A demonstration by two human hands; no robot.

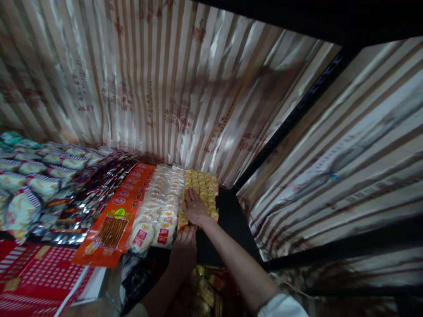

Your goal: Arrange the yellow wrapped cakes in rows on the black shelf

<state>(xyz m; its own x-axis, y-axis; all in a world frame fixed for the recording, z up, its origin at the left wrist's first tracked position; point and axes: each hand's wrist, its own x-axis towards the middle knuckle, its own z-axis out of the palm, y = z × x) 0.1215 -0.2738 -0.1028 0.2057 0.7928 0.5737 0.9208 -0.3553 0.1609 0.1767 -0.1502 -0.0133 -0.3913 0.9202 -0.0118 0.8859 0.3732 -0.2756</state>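
Right hand (194,207) is lying flat on the yellow packs (210,189); left hand (183,250) is touching their front edge. Both hands' fingers are extending straight, gripping nothing. Packs are occupying the shelf (233,218) beside crackers (168,207).

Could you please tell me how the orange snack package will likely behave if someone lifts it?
The orange snack package looks flat and thin, so it may bend when lifted by one end. The thin brown sticks showing on its front might snap if squeezed. Its flat shape makes rolling unlikely.
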